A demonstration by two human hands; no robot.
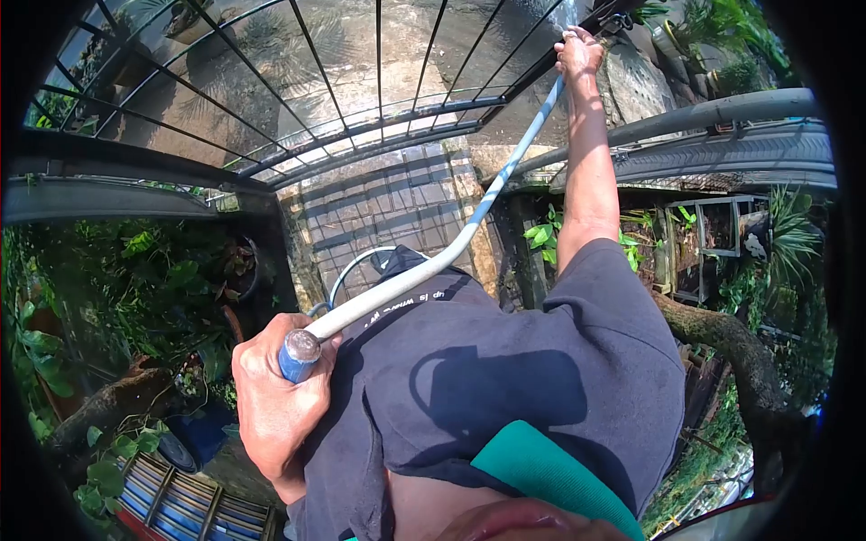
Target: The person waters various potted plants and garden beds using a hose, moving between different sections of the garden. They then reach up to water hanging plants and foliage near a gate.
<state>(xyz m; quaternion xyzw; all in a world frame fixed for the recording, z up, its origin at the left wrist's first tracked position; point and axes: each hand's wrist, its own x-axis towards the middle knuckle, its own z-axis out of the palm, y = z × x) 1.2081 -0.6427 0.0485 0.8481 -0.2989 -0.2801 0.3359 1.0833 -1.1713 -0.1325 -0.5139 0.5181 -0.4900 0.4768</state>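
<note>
A pale blue-and-white hose [431, 267] runs from my left hand, across the front of my body, up to my right hand. My right hand [582, 56] is stretched far forward near the gate's edge, closed around the hose's far end. Water [564, 13] sprays out just beyond those fingers. Close to my chest, my left hand [275, 397] is closed around the near part of the hose and a blue rod-like handle [299, 357] with a worn, round brownish end. The rest of that handle is hidden.
A black barred metal gate [379, 108] stands ahead, with brick paving [383, 212] before it. Grey rails [704, 117] run along the right. Leafy plants [135, 298] fill the left, and a thick branch [735, 352] curves at the right. A thinner hose loop [347, 273] hangs near my waist.
</note>
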